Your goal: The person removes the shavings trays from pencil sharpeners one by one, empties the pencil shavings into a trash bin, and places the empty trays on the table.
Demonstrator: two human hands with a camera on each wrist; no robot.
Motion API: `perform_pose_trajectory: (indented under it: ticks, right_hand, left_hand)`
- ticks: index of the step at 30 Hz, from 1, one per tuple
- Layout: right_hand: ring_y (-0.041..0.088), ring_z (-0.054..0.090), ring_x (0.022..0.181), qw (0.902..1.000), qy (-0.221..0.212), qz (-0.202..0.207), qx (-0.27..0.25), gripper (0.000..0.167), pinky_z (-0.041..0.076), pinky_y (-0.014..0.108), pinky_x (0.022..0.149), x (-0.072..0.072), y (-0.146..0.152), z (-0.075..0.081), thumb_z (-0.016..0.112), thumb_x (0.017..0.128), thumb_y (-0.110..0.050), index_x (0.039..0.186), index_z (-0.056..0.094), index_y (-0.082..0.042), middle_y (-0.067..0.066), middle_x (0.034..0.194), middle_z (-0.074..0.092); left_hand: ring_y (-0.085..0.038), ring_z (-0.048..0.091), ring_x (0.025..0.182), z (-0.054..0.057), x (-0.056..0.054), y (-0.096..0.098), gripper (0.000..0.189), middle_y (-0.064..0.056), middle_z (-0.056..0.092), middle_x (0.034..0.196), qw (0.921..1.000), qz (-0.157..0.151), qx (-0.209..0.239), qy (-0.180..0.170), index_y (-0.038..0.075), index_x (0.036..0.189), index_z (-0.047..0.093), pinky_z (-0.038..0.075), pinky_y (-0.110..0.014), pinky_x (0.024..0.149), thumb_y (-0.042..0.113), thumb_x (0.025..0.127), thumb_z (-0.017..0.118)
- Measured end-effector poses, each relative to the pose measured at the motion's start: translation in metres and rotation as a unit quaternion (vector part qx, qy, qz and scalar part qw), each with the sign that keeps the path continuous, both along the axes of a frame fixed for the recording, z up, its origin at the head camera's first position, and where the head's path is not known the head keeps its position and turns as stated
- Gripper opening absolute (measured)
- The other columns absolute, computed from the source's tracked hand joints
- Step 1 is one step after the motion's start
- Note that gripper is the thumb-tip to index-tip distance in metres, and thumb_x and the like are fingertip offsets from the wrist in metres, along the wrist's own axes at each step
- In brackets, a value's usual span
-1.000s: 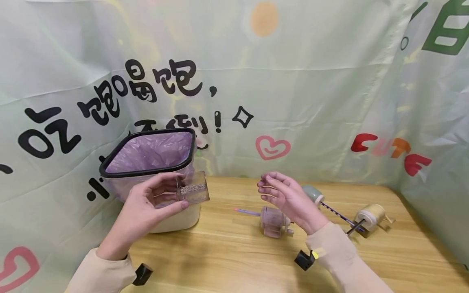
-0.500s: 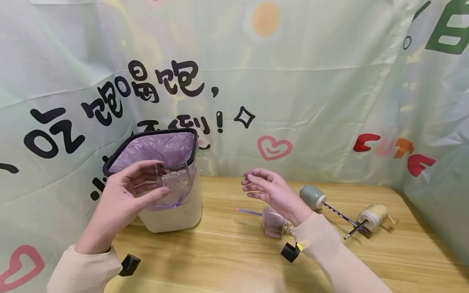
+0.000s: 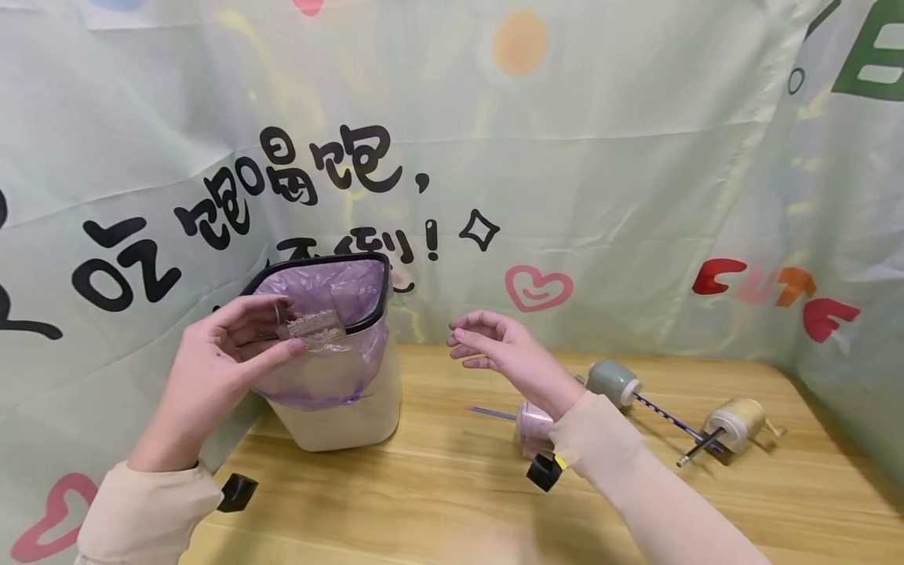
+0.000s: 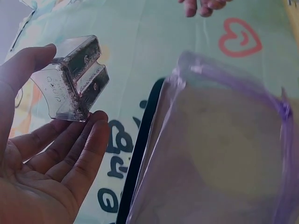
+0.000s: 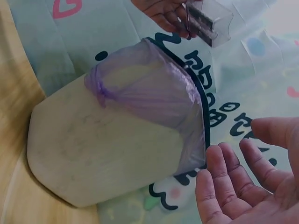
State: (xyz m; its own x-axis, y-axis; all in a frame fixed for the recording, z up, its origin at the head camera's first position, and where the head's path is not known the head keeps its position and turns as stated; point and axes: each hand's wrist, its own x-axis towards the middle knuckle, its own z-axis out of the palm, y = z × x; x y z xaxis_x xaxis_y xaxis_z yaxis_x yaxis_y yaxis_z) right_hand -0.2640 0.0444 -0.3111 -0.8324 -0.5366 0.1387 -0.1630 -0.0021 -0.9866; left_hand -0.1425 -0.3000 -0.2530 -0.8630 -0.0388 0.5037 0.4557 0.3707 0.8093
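My left hand (image 3: 201,365) pinches a small clear plastic pencil-sharpener drawer (image 3: 314,326) between thumb and fingertips. Pencil shavings show through its walls; in the left wrist view the drawer (image 4: 77,81) is tilted. It overlaps the near rim of a trash bin (image 3: 332,430) lined with a purple bag (image 3: 321,286). To the right of the bin, my right hand (image 3: 512,353) is in the air with loosely bent fingers and nothing in it. Below that hand, a pink pencil sharpener (image 3: 534,424) with a pencil in it is partly hidden by the wrist.
A grey-green sharpener (image 3: 611,382) and a yellow sharpener (image 3: 734,424), each with a pencil in it, lie at the right on the wooden table (image 3: 438,486). Printed cloth (image 3: 621,196) hangs close behind and at both sides.
My left hand has carried the drawer leftward and up, from beside the bin to its rim. The right hand has shifted left, toward the bin, still holding nothing.
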Motion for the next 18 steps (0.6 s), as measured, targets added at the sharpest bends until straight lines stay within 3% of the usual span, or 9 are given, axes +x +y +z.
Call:
perform_pose_trajectory:
  ticks: [4,11,18]
  right_hand:
    - [0.019,0.073,0.112,1.0,0.008,0.003,0.003,0.035,0.06,0.043,0.105,-0.001,-0.011,0.009,0.063,0.109,-0.022,0.138,0.061,-0.002,0.015,0.13,0.072]
    - [0.028,0.072,0.119,0.9996,0.025,0.005,0.007,0.034,0.059,0.048,0.108,-0.005,-0.026,0.022,0.065,0.108,-0.019,0.139,0.062,-0.005,0.015,0.131,0.072]
    - [0.034,0.071,0.124,0.9965,0.079,-0.007,0.026,0.036,0.061,0.04,0.102,-0.01,-0.044,0.038,0.066,0.107,-0.021,0.139,0.064,-0.005,0.015,0.133,0.072]
  left_hand:
    - [-0.005,0.077,0.105,0.005,-0.004,-0.009,0.053,0.006,0.079,0.12,0.9996,0.021,-0.018,-0.006,0.008,0.14,0.067,0.059,-0.014,0.088,0.003,0.09,0.086]
    - [-0.004,0.077,0.105,0.01,-0.013,-0.02,0.051,0.007,0.079,0.119,0.9981,0.047,-0.026,-0.031,0.012,0.139,0.067,0.061,-0.016,0.087,0.011,0.092,0.086]
    - [0.002,0.076,0.102,0.013,-0.023,-0.036,0.049,0.017,0.079,0.116,0.9932,0.08,-0.072,-0.044,0.018,0.139,0.066,0.058,-0.012,0.084,0.018,0.094,0.086]
